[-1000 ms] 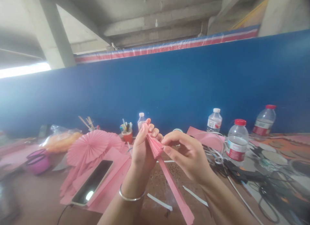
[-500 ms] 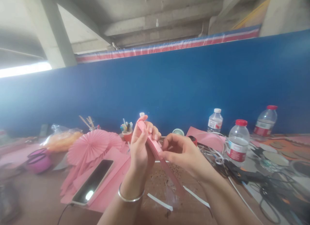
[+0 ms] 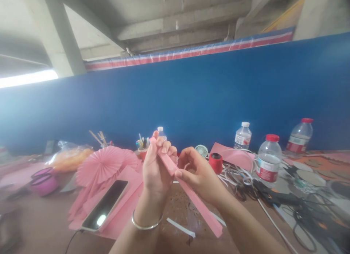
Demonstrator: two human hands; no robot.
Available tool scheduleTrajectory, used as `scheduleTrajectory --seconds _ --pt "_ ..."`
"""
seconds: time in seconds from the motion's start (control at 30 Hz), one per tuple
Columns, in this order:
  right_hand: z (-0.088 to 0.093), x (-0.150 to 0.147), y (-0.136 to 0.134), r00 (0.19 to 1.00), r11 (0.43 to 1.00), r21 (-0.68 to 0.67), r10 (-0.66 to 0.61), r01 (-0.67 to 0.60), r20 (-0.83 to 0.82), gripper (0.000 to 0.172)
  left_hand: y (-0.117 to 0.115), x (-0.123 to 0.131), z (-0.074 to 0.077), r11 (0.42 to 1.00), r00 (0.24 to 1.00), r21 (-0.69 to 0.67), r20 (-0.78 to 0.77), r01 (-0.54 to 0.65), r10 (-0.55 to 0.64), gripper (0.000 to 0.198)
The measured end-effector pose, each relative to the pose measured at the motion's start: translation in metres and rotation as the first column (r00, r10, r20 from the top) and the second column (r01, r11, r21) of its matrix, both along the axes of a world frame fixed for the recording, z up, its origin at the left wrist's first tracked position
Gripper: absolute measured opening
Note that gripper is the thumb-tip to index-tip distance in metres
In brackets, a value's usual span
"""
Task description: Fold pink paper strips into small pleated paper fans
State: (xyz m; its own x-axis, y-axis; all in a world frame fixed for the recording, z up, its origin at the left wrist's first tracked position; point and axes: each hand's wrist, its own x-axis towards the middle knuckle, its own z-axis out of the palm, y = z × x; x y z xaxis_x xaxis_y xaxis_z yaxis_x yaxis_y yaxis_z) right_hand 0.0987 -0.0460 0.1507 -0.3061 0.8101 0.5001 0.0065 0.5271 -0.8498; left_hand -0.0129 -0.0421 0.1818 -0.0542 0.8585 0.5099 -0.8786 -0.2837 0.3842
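A long folded strip of pink paper (image 3: 201, 207) runs slantwise through both hands, its loose end reaching down to the lower right above the table. My left hand (image 3: 158, 164) is closed around the upper part, thumb along the near face and fingers curled over it. Lower on the strip, my right hand (image 3: 198, 174) pinches it between thumb and index finger, near my left palm. Two thin white strips lie below on the table; one white strip (image 3: 181, 227) is in plain sight, the other partly hidden behind the pink paper.
Pink pleated paper fans (image 3: 102, 163) and a phone (image 3: 105, 206) on pink sheets lie to the left. A pen cup (image 3: 142, 150) stands behind. On the right are a red round object (image 3: 216, 163), tangled white strips, cables and water bottles (image 3: 269, 159). A blue partition (image 3: 175, 101) stands behind.
Both hands have shifted slightly left and down. The pink strip has turned, showing its flat face, and its loose end now extends further to the lower right.
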Motion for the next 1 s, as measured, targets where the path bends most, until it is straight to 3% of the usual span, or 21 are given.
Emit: scheduleTrajectory --seconds 0.1,0.2,0.3,0.4,0.47,0.53,0.63,0.7,0.8,0.93,1.0 --pt "0.005 0.010 0.002 1.000 0.993 0.114 -0.023 0.024 -0.010 0.017 0.002 -0.003 0.000 1.000 1.000 0.002 0.013 0.026 -0.026 0.012" --pt "0.014 0.035 0.008 0.982 0.965 0.183 -0.180 0.188 -0.056 0.019 0.003 -0.008 0.002 0.997 0.996 0.010 -0.053 -0.073 0.074 0.013" --pt "0.011 0.062 0.025 0.920 0.933 0.148 -0.351 0.327 0.176 0.017 0.006 -0.016 0.004 0.986 0.969 0.036 -0.183 -0.160 0.164 0.012" --pt "-0.016 0.075 0.056 0.752 0.938 0.044 -0.303 0.343 0.586 0.016 0.010 -0.024 0.005 0.981 0.946 0.061 -0.260 -0.182 0.192 0.016" --pt "-0.043 0.073 0.079 0.531 0.902 -0.070 -0.186 0.425 0.827 0.012 0.012 -0.026 0.006 0.970 0.928 0.073 -0.282 -0.231 0.242 0.015" --pt "-0.071 0.065 0.097 0.451 0.871 -0.079 -0.170 0.484 0.876 0.011 0.012 -0.027 0.006 0.951 0.902 0.099 -0.303 -0.292 0.308 0.011" --pt "-0.103 0.056 0.111 0.398 0.830 -0.014 -0.253 0.558 0.882 0.021 0.010 -0.026 0.007 0.932 0.856 0.164 -0.367 -0.325 0.363 0.012" --pt "-0.115 0.054 0.113 0.394 0.814 -0.014 -0.267 0.581 0.880 0.022 0.009 -0.026 0.008 0.936 0.840 0.188 -0.412 -0.299 0.351 0.013" --pt "-0.117 0.057 0.113 0.451 0.817 -0.043 -0.272 0.575 0.850 0.012 0.008 -0.025 0.007 0.952 0.843 0.175 -0.444 -0.252 0.305 0.012" --pt "-0.096 0.061 0.110 0.593 0.860 -0.074 -0.282 0.504 0.755 0.016 0.008 -0.024 0.006 0.960 0.837 0.171 -0.472 -0.223 0.278 0.010" --pt "-0.079 0.062 0.105 0.728 0.903 -0.118 -0.250 0.413 0.639 0.013 0.009 -0.024 0.005 0.956 0.827 0.189 -0.482 -0.225 0.290 0.010"
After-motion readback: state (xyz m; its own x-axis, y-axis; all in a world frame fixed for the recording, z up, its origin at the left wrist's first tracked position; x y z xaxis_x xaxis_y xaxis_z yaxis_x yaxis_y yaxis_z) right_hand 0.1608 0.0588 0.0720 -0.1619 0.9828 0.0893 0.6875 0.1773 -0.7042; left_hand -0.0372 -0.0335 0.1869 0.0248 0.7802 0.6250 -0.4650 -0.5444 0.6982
